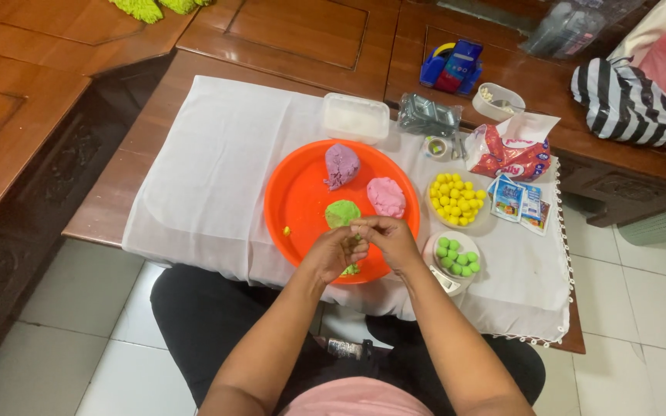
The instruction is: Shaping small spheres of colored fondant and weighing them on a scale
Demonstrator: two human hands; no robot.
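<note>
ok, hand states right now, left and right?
Left hand: closed, pinching a small green dough piece over the orange tray.
Right hand: closed, pinching the same piece.

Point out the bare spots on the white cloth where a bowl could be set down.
The widest bare patch is the white cloth left of the orange tray, out to the cloth's left edge. A smaller one lies at the near right corner, below the bowl of green balls. Right of the tray it is crowded: yellow balls, sachets, a snack bag.

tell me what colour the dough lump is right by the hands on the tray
Green: the dough lump sits on the orange tray, seen in the head view.
</note>
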